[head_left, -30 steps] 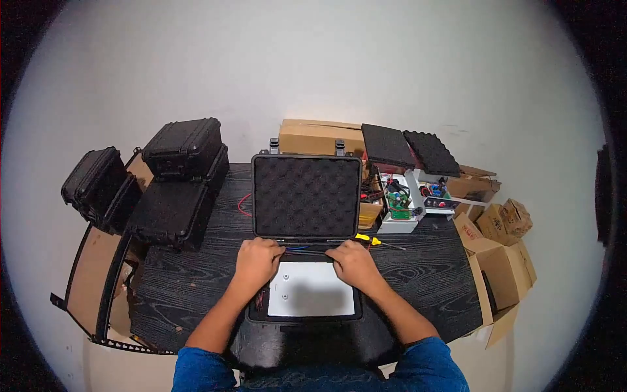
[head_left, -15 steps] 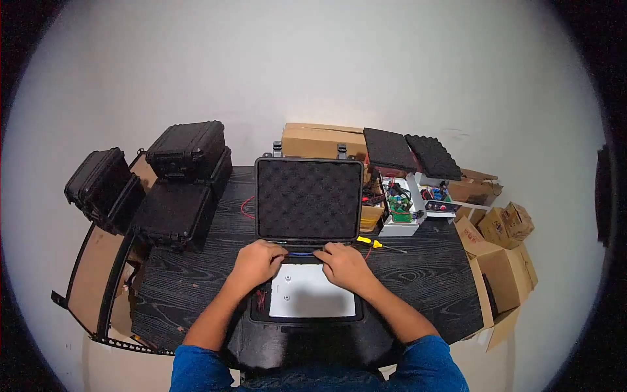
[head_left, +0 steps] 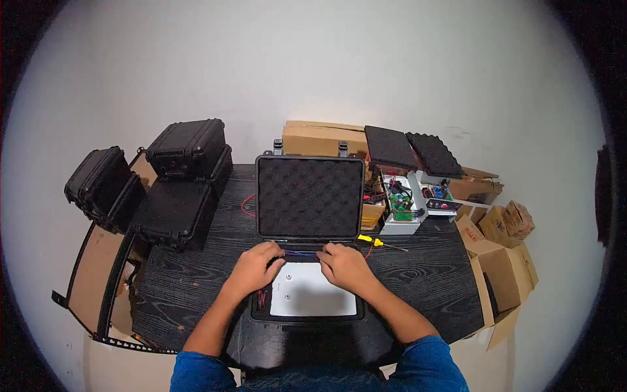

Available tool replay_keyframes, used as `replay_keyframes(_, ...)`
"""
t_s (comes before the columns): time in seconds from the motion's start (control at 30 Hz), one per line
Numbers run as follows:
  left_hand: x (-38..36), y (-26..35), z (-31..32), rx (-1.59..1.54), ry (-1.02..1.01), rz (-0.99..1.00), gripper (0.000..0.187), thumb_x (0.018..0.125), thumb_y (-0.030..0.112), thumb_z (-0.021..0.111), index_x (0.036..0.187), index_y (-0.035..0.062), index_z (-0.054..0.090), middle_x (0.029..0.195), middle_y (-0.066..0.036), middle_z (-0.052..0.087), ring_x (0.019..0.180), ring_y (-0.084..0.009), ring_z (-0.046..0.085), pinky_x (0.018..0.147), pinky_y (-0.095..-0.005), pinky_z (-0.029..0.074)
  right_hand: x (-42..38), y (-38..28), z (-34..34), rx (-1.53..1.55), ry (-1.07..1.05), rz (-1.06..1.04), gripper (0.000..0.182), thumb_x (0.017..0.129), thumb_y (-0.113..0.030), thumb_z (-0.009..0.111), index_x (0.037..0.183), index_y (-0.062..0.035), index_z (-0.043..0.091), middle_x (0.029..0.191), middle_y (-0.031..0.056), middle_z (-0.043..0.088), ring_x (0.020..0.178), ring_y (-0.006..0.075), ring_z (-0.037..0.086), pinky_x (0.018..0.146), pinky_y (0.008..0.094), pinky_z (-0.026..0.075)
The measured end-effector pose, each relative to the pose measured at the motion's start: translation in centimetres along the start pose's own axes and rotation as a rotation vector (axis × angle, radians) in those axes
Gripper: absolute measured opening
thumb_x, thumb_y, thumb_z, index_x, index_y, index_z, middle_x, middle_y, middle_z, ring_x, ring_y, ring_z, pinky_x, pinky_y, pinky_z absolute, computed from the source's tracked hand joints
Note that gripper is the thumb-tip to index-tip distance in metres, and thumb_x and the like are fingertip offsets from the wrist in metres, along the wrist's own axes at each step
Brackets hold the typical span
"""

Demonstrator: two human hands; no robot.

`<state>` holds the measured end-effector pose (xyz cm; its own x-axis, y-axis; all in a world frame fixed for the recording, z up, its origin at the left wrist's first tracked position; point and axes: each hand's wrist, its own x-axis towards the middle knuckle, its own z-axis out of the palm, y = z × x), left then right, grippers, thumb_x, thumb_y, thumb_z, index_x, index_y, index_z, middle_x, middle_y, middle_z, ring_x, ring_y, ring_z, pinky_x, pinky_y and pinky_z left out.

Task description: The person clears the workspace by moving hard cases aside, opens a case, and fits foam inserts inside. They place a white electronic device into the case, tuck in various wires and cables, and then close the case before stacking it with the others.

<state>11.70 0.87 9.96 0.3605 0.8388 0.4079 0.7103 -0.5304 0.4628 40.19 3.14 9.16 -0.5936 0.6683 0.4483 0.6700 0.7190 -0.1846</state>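
Observation:
A black hard case [head_left: 260, 316] lies open before me, its lid lined with bumpy black foam [head_left: 310, 196]. In its base sits a white panel [head_left: 323, 294] with two small round fittings near the left side. Blue wire [head_left: 302, 253] runs along the gap behind the panel, stretched between my hands. My left hand [head_left: 256, 266] has its fingers curled over the wire's left end, the thumb a little apart. At the right end, my right hand [head_left: 345, 264] pinches the wire with bent fingers; its fingertips are partly hidden. Thin red wires [head_left: 262, 299] lie left of the panel.
A yellow-handled screwdriver [head_left: 375, 242] lies right of the case. Stacked black cases [head_left: 186, 157] stand at the left. White boxes with circuit boards [head_left: 400, 196], foam sheets [head_left: 390, 147] and cardboard boxes [head_left: 499, 274] are at the right. A red wire [head_left: 246, 208] loops beside the lid.
My left hand has shifted slightly left and its thumb has lowered away from the fingers. The red wires show more plainly. My right hand has barely moved.

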Motion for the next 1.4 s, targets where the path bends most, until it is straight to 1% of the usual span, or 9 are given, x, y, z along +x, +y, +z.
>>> replay_keyframes(0.2, -1.2, 0.4, 0.0, 0.0, -0.014, 0.044, 0.044, 0.095, 0.027, 0.071, 0.13, 0.0004, 0.066, 0.137, -0.021, 0.064, 0.134, -0.0392, 0.058, 0.113, -0.0464, 0.047, 0.2, -0.3, -0.8, 0.003, -0.098, 0.071, 0.024, 0.091, -0.015, 0.068, 0.108, -0.0021, 0.077, 0.101, 0.0118, 0.07, 0.095, 0.0307, 0.071, 0.085, 0.0432, 0.059)
replay_keyframes(0.37, -1.8, 0.8, -0.3, -0.031, -0.064, 0.022, 0.061, 0.098, 0.042, 0.066, 0.137, -0.0037, 0.06, 0.143, -0.027, 0.059, 0.139, -0.0437, 0.052, 0.117, -0.0487, 0.042, 2.6, 4.5, -2.7, 0.182, 0.5, 0.173, 0.033, 0.085, -0.006, 0.069, 0.119, -0.0027, 0.07, 0.126, 0.0178, 0.067, 0.123, 0.0376, 0.062, 0.11, 0.0464, 0.046)
replay_keyframes(0.47, -1.9, 0.4, 0.1, -0.046, -0.083, 0.017, 0.068, 0.098, 0.048, 0.064, 0.139, -0.0056, 0.057, 0.145, -0.029, 0.056, 0.141, -0.0457, 0.049, 0.119, -0.051, 0.039, 4.2, 9.1, -2.8, 0.189, 0.583, 0.271, 0.073, 0.089, -0.002, 0.069, 0.156, -0.0031, 0.04, 0.152, 0.0228, 0.049, 0.134, 0.038, 0.055, 0.114, 0.0454, 0.043)
replay_keyframes(0.53, -2.0, 0.0, 0.3, -0.051, -0.097, 0.041, 0.071, 0.099, 0.05, 0.062, 0.14, -0.0062, 0.055, 0.146, -0.029, 0.054, 0.143, -0.0467, 0.047, 0.121, -0.0537, 0.035, 5.4, 10.2, -2.0, 0.934, 0.511, 0.311, 0.079, 0.098, -0.004, 0.065, 0.164, -0.0027, 0.022, 0.155, 0.0215, 0.047, 0.136, 0.0294, 0.054, 0.111, 0.0394, 0.046)
replay_keyframes(0.63, -2.3, 0.1, 0.5, -0.062, -0.119, 0.037, 0.072, 0.1, 0.051, 0.06, 0.143, -0.0066, 0.052, 0.15, -0.029, 0.051, 0.146, -0.0472, 0.042, 0.124, -0.0591, 0.028, 5.2, 9.4, -4.2, 0.967, 0.395, 0.394, 0.079, 0.103, -0.006, 0.062, 0.166, -0.003, 0.014, 0.155, 0.0197, 0.047, 0.136, 0.0235, 0.053, 0.108, 0.0344, 0.047)
replay_keyframes(0.87, -3.3, -0.2, 0.9, -0.121, -0.094, 0.041, 0.08, 0.104, 0.052, 0.05, 0.156, -0.0057, 0.034, 0.162, -0.03, 0.036, 0.153, -0.0465, 0.032, 0.126, -0.062, 0.016, 1.6, 6.1, -8.2, 0.493, 0.454, 0.212, 0.062, 0.104, -0.02, 0.065, 0.158, -0.0039, 0.04, 0.142, 0.0159, 0.058, 0.128, 0.0231, 0.058, 0.104, 0.0349, 0.049)
replay_keyframes(1.03, -6.2, -1.5, 1.9, -0.2, -0.033, 0.037, 0.071, 0.106, 0.044, 0.046, 0.157, -0.0044, 0.035, 0.159, -0.03, 0.042, 0.149, -0.0477, 0.039, 0.124, -0.0545, 0.027, -3.9, 1.4, -10.8, 0.365, 0.253, 0.033, 0.065, 0.073, 0.002, 0.054, 0.137, -0.002, 0.062, 0.137, 0.0212, 0.063, 0.13, 0.0398, 0.061, 0.113, 0.0438, 0.045)
replay_keyframes(1.1, -7.3, -1.4, 0.6, 0.01, -0.563, -0.157, 0.065, 0.103, 0.036, 0.051, 0.153, -0.0044, 0.042, 0.153, -0.028, 0.051, 0.145, -0.044, 0.046, 0.122, -0.0517, 0.033, -5.7, 0.3, -11.4, 0.335, 0.121, -0.067, 0.069, 0.066, 0.006, 0.056, 0.134, -0.0046, 0.066, 0.138, 0.02, 0.063, 0.13, 0.04, 0.061, 0.116, 0.0472, 0.046)
replay_keyframes(1.4, -12.1, 0.2, 4.0, -0.689, 0.486, -0.235, 0.034, 0.099, 0.018, 0.058, 0.111, -0.01, 0.073, 0.132, -0.025, 0.07, 0.122, -0.0338, 0.067, 0.107, -0.0392, 0.049, -11.1, -3.3, -10.3, 0.315, -0.129, 0.051, 0.07, 0.069, 0.0, 0.074, 0.138, -0.0104, 0.066, 0.152, 0.0165, 0.055, 0.147, 0.0376, 0.048, 0.118, 0.0472, 0.046)
